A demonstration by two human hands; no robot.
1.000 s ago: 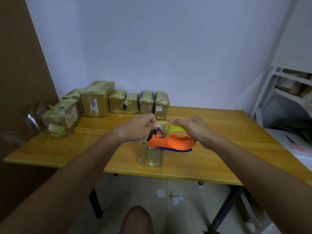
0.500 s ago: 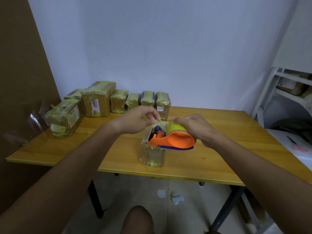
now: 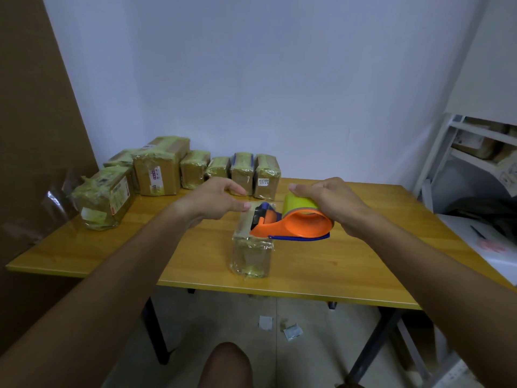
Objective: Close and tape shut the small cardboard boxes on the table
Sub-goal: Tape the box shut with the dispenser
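The tape dispenser (image 3: 291, 224) is gripped by the right hand (image 3: 333, 204), left hand (image 3: 215, 198) loose-fingered – tape could get stuck crooked on the box (image 3: 251, 253) near the table's front edge.

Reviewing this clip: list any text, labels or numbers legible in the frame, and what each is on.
No text reads clearly.
Small white label on the rightmost box in the back row: dark print, too small to read.
White sticker on the tall taped box: red and dark marks, blurred.
Side label on the leftmost box: print blurred.
Orange tape dispenser: no lettering visible.
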